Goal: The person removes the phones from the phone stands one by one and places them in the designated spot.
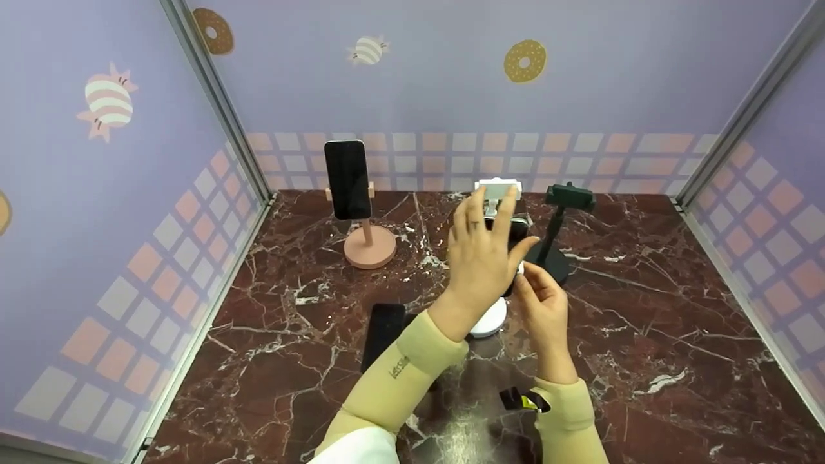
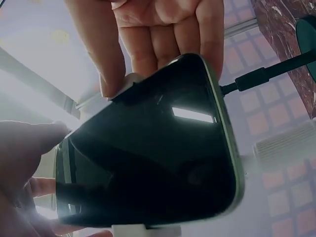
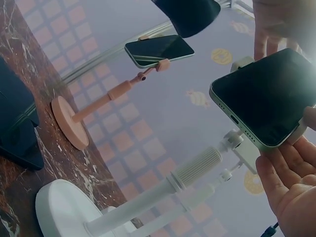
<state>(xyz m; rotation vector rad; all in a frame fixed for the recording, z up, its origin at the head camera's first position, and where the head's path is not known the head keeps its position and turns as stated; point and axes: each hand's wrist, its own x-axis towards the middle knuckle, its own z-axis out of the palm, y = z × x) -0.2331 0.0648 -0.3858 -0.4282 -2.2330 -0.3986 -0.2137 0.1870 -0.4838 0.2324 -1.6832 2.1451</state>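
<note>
Left hand [image 1: 480, 258] lies spread at one phone [image 3: 261, 94]; right hand [image 1: 544, 306] pinches one of its two white clamps [image 3: 297, 133].

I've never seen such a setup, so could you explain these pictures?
No machine here: just a person's left hand and right hand. The wide picture comes from a head camera; the others from each wrist. On the dark red marbled surface stand a round-based pink stand holding a black phone, a dark green stand, and two white stands. Flat black slabs lie nearer the person. The front white stand carries a pale-edged glossy phone; the right hand pinches its white plastic clamp, while the left hand is at the phone's edge, fingers extended.
</note>
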